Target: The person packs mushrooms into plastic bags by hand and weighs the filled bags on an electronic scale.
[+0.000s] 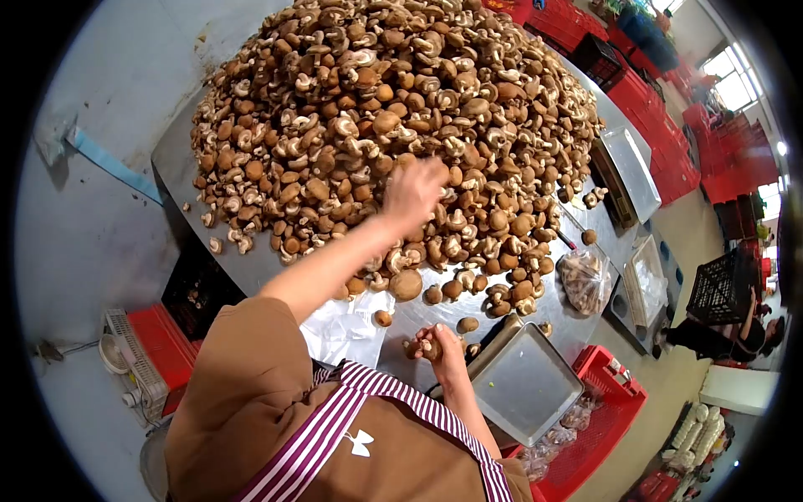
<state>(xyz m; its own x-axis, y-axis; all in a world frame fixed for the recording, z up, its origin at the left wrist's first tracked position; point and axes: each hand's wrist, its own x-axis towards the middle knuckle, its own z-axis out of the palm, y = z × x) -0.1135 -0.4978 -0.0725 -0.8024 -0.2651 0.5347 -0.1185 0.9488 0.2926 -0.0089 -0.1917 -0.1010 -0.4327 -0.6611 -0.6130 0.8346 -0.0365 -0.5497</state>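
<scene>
A big heap of brown shiitake mushrooms (368,109) covers the metal table (410,314). My left hand (414,197) reaches over the near side of the heap, its fingers smeared by motion among the caps. Close to my apron, my right hand (449,356) is closed around shiitake mushrooms (430,348), which show at its fingertips. A white plastic bag (341,328) lies under my left forearm. Loose mushrooms (406,285) sit at the heap's near edge. Beside my right hand is a grey metal tray (527,385).
At right, a clear bag of mushrooms (584,280) lies near a scale (626,176). A red crate (615,402) with bagged goods stands below the tray. Stacked red crates (657,134) line the right side. Farther off, a person (744,339) holds a black crate (721,286).
</scene>
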